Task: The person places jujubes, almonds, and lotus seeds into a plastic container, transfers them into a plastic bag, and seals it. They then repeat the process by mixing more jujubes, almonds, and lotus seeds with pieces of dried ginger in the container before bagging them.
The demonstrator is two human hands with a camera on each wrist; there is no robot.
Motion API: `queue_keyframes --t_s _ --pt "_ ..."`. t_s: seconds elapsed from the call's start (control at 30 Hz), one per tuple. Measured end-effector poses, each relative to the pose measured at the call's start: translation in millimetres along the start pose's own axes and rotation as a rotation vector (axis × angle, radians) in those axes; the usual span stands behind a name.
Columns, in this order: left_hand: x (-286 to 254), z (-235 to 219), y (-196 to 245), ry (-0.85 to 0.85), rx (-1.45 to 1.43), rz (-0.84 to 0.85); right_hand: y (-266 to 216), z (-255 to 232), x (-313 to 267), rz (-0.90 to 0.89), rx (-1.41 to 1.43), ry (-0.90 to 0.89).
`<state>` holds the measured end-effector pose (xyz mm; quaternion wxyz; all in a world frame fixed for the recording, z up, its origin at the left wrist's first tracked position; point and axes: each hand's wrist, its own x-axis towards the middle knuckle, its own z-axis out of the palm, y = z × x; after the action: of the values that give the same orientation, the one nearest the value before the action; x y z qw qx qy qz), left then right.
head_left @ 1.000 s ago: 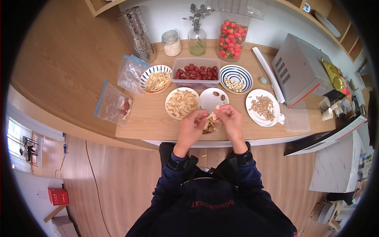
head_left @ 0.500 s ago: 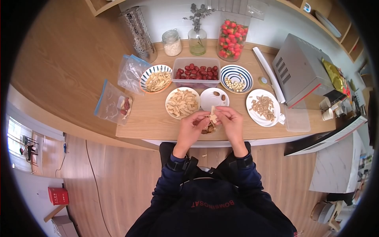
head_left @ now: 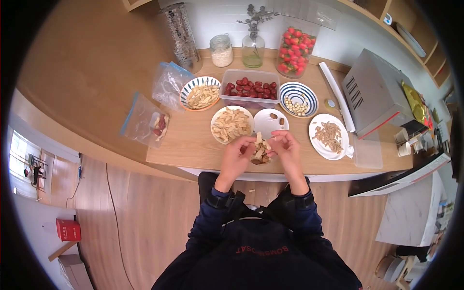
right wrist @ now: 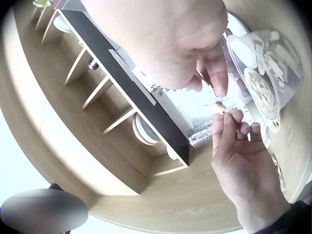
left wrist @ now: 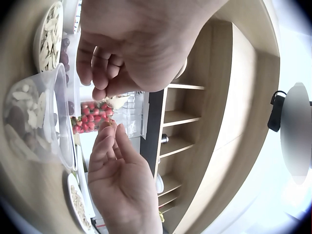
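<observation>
My left hand [head_left: 238, 155] pinches a pale dried slice [right wrist: 222, 108] between thumb and fingertips. My right hand [head_left: 286, 153] is raised opposite it, fingertips a short gap away. In the left wrist view its thumb and fingers pinch a small brownish piece [left wrist: 113, 123], mostly hidden. Beneath both hands is a clear plastic tub [left wrist: 62, 117] with pale slices and darker pieces inside, partly covered by the hands in the head view. Just behind stand a white bowl of pale slices [head_left: 232, 124] and a small white plate [head_left: 263, 126] with a few brown dates.
Behind are a striped bowl of slices [head_left: 202, 93], a box of red dates [head_left: 249, 90] and a blue-ringed bowl [head_left: 304, 94] with round pale seeds. To the right lies a plate of brownish pieces [head_left: 329, 137] beside a microwave [head_left: 382, 92]. Zip bags [head_left: 145, 120] lie left.
Both hands met at the pale slice half a second ago; now they are apart and the slice stays in the left hand. The head view has shifted slightly.
</observation>
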<state>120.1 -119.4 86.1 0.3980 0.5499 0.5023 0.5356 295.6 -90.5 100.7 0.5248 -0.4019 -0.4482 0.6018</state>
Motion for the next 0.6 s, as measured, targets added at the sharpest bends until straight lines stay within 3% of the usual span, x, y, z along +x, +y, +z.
queue_keyframes --t_s 0.2,0.37,0.57,0.6 --pt "-0.6 0.5 4.9 -0.037 0.063 0.020 3.3 2.8 -1.4 0.011 -0.117 -0.058" --pt "-2.4 3.4 6.5 -0.018 0.051 0.001 12.8 2.9 -3.2 -0.083 -0.249 -0.023" --pt "3.7 -10.6 -1.3 -0.102 -0.586 -0.380 12.4 1.4 -4.4 -0.083 -0.267 0.012" --pt "2.8 -7.6 2.3 -0.129 -0.518 -0.372 10.9 1.3 -5.1 -0.073 -0.262 0.011"
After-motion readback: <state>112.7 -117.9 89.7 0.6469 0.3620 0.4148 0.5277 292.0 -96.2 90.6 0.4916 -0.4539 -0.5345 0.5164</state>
